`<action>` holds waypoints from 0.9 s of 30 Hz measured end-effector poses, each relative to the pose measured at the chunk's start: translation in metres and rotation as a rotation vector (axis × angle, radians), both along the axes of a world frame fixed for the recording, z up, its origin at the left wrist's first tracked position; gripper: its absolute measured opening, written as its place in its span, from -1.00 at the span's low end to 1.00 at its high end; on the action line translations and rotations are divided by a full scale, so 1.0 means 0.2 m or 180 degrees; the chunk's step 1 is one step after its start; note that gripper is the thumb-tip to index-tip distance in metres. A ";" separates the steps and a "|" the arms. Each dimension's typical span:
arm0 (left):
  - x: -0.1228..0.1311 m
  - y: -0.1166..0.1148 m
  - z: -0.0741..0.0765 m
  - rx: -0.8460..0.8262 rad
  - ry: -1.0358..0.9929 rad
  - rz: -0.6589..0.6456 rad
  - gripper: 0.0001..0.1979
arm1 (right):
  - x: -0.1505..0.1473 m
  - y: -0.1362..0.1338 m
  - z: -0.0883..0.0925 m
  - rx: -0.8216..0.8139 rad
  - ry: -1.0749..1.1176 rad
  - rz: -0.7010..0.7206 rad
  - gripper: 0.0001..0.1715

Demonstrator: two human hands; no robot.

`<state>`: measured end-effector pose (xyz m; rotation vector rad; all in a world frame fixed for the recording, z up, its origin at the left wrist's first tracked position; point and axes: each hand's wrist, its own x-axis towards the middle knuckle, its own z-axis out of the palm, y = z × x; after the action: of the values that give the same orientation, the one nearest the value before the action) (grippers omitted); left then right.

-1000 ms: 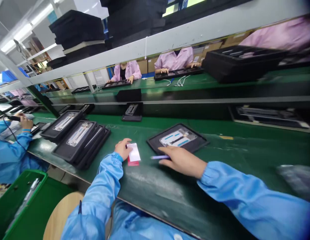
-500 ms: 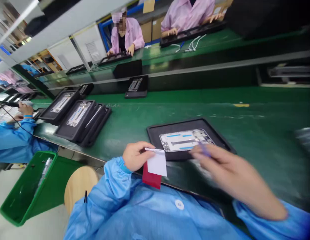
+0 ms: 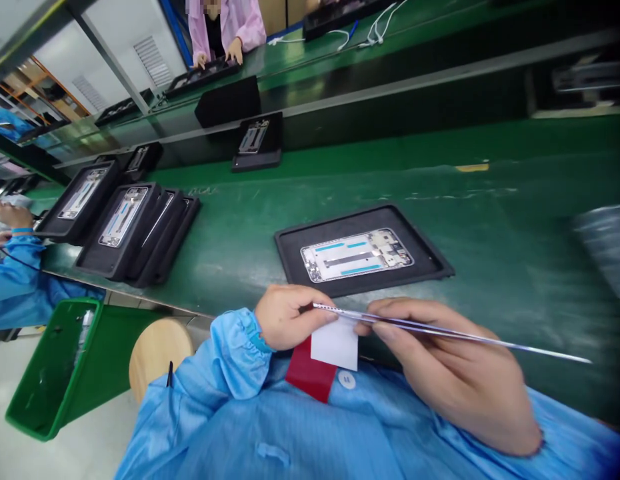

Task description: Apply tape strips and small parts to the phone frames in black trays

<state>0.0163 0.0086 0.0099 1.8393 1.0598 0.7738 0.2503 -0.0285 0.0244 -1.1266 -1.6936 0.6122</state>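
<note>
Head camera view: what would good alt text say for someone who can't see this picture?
A person in a blue smock holds a long thin metal strip in the right hand, its end against a small white pad gripped in the left hand. Beyond them, on a green workbench, lies a black tray holding what looks like a phone frame.

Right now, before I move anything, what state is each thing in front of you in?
Left hand: closed on the pad's upper edge.
Right hand: pinching the strip.
White paper pad: held up, off the bench.
Long thin strip: level, lying across the pad's top edge.
Red card: behind the pad, partly covered.
Phone frame: flat in its tray.
Black tray: flat on the green bench, untouched.
</note>
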 end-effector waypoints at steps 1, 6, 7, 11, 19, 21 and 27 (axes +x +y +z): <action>0.00 0.00 0.00 0.0086 -0.0013 -0.0022 -0.73 | 0.00 0.00 -0.01 -0.0006 0.0020 0.0031 -0.94; 0.01 0.00 0.00 0.0345 0.0074 -0.0077 -0.71 | 0.02 0.00 0.00 -0.0142 0.0105 0.0095 -0.94; 0.01 0.00 0.00 0.0386 0.0085 -0.0084 -0.71 | 0.02 0.00 0.00 -0.0133 0.0105 0.0092 -0.94; 0.00 0.00 0.00 0.0544 0.0072 -0.0121 -0.70 | 0.01 0.02 0.02 -0.0110 0.0105 0.0161 -0.93; 0.00 -0.01 -0.01 0.0529 0.0099 -0.0165 -0.69 | 0.01 0.01 0.01 -0.0063 0.0171 0.0235 -0.91; -0.01 -0.01 -0.01 0.0542 0.0053 -0.0168 -0.69 | 0.01 0.01 0.01 -0.0068 0.0144 0.0223 -0.92; -0.01 -0.01 0.00 0.0280 0.0124 -0.0138 -0.68 | 0.00 0.02 0.02 -0.0191 0.0337 0.0359 -0.90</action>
<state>0.0150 0.0066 0.0091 1.9526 1.0212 0.7727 0.2500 -0.0247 0.0274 -1.0272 -1.6651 0.7846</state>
